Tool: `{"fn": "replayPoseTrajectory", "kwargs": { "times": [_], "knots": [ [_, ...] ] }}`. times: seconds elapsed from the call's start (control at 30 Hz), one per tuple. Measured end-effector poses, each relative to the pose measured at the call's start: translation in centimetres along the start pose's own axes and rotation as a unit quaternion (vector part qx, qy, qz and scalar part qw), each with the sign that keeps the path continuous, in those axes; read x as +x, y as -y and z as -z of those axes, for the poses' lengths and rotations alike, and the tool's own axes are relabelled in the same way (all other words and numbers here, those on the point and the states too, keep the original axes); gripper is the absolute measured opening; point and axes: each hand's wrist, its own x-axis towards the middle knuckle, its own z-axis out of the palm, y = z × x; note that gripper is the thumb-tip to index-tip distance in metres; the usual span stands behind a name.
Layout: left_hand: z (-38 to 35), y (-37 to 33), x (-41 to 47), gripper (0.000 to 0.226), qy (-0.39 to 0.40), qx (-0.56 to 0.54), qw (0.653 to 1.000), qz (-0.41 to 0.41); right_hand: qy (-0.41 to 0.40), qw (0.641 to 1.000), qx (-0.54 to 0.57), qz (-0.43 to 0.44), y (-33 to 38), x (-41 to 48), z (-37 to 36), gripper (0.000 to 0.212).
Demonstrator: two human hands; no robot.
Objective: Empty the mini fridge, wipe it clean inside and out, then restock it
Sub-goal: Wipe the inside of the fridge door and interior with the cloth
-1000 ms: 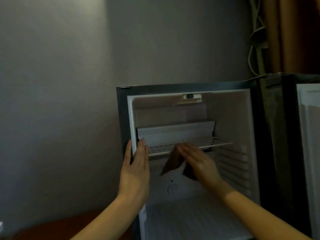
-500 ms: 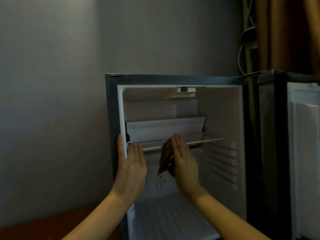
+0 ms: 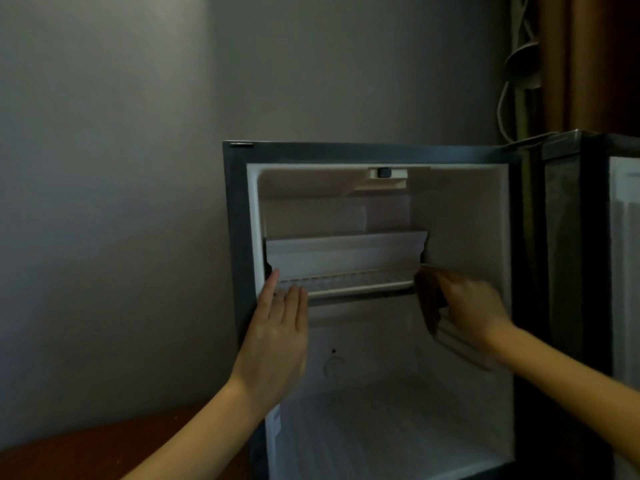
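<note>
The mini fridge (image 3: pixel 235 237) stands open, its white inside bare of food. A wire shelf (image 3: pixel 349 280) sits halfway up, under a white freezer flap (image 3: pixel 343 252). My left hand (image 3: pixel 277 334) lies flat, fingers straight, against the left door frame at shelf height. My right hand (image 3: pixel 467 306) presses a dark brown cloth (image 3: pixel 429 303) against the right inner wall just below the shelf's right end; its fingers look curled round the cloth, blurred by motion.
The fridge door (image 3: pixel 595 271) hangs open at the right. Cables (image 3: pixel 505 109) and a brown curtain (image 3: pixel 602 60) rise behind it. A grey wall (image 3: pixel 121 168) fills the left, with a reddish wooden surface (image 3: pixel 86 452) at the bottom left. A thermostat dial (image 3: pixel 333 365) sits on the back wall.
My right hand has swept the cloth from the middle under the shelf across to the right inner wall. The left hand stays on the frame. The view shifted slightly.
</note>
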Motion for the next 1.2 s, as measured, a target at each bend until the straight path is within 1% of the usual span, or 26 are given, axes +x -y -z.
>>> {"fn": "replayPoseTrajectory", "kwargs": {
  "times": [0.03,0.07,0.1,0.13,0.17,0.2,0.23,0.27,0.3,0.37,0.4,0.43,0.47,0.5,0.53,0.57,0.6,0.7,0.77,0.87,0.93,1.03,1.1,1.13,1.2],
  "knots": [
    [0.1,0.1,0.0,0.057,-0.001,-0.003,1.0,-0.003,0.051,0.998,0.017,-0.044,0.0,1.0,1.2,0.061],
    [0.2,0.1,0.0,0.056,0.0,-0.006,1.0,-0.004,0.074,0.992,0.072,-0.072,0.3,2.2,2.3,0.055],
    [0.4,0.2,0.1,0.056,0.001,-0.007,1.0,-0.005,0.06,0.987,0.13,-0.073,0.6,3.5,2.9,0.052],
    [0.4,0.3,0.2,0.055,0.001,-0.004,1.0,-0.01,-0.012,0.985,0.169,-0.045,1.1,4.7,3.1,0.048],
    [0.5,0.2,0.2,0.056,0.007,-0.002,1.0,-0.014,-0.082,0.98,0.179,-0.006,2.5,5.7,3.2,0.042],
    [0.5,0.2,0.2,0.058,0.013,-0.004,1.0,-0.014,-0.127,0.975,0.177,0.038,4.3,6.7,3.2,0.035],
    [0.5,0.2,0.2,0.059,0.013,-0.011,1.0,-0.012,-0.145,0.968,0.184,0.093,6.6,7.8,3.0,0.031],
    [0.5,0.3,0.3,0.059,0.005,-0.02,1.0,-0.013,-0.142,0.957,0.201,0.152,9.1,8.8,2.8,0.032],
    [0.4,0.2,0.2,0.056,-0.007,-0.023,1.0,-0.019,-0.132,0.945,0.219,0.201,11.3,9.8,2.4,0.032],
    [0.4,0.1,0.3,0.053,-0.026,-0.02,0.999,-0.021,-0.092,0.931,0.257,0.243,14.6,11.5,0.7,0.023],
    [0.3,0.0,0.3,0.055,-0.027,-0.022,0.999,-0.017,-0.05,0.931,0.271,0.24,15.6,12.1,0.0,0.021],
    [0.3,0.0,0.3,0.056,-0.031,-0.026,0.999,-0.013,0.012,0.932,0.285,0.225,16.2,12.3,-0.5,0.019],
    [0.3,0.0,0.3,0.056,-0.032,-0.028,0.999,-0.012,0.09,0.929,0.3,0.2,16.2,12.3,-0.8,0.019],
    [0.1,0.0,0.2,0.056,-0.03,-0.027,0.999,-0.013,0.169,0.913,0.328,0.172,16.1,12.1,-0.8,0.022],
    [0.1,0.1,0.2,0.055,-0.029,-0.023,0.999,-0.015,0.23,0.892,0.362,0.146,15.7,11.8,-0.6,0.025],
    [0.2,0.2,0.2,0.055,-0.025,-0.017,0.999,-0.017,0.268,0.873,0.386,0.129,15.1,11.4,-0.4,0.027],
    [0.2,0.2,0.2,0.055,-0.023,-0.011,1.0,-0.016,0.287,0.863,0.395,0.133,14.5,11.1,-0.2,0.027],
    [0.1,0.1,0.2,0.052,-0.029,-0.016,0.999,-0.015,0.315,0.837,0.419,0.159,13.1,10.6,0.4,0.031],
    [-0.2,0.1,0.2,0.053,-0.04,-0.019,0.999,-0.015,0.305,0.835,0.432,0.148,13.4,11.2,-0.1,0.033],
    [-0.1,0.0,0.3,0.055,-0.043,-0.03,0.999,-0.016,0.26,0.867,0.407,0.123,15.0,12.2,-1.0,0.034],
    [0.0,0.0,0.3,0.056,-0.048,-0.034,0.998,-0.015,0.276,0.867,0.397,0.117,15.3,12.1,-1.1,0.036],
    [-0.1,0.1,0.2,0.053,-0.063,-0.024,0.998,-0.021,0.338,0.835,0.409,0.146,13.7,11.6,0.5,0.038],
    [-0.1,0.1,0.2,0.052,-0.066,-0.02,0.997,-0.024,0.363,0.813,0.429,0.151,13.1,11.4,1.0,0.039],
    [0.0,0.1,0.2,0.051,-0.069,-0.016,0.997,-0.023,0.352,0.818,0.431,0.145,13.3,11.5,0.8,0.039],
    [0.1,0.1,0.3,0.05,-0.068,-0.012,0.997,-0.02,0.298,0.849,0.414,0.138,14.4,11.6,-0.1,0.037]
  ]
}}
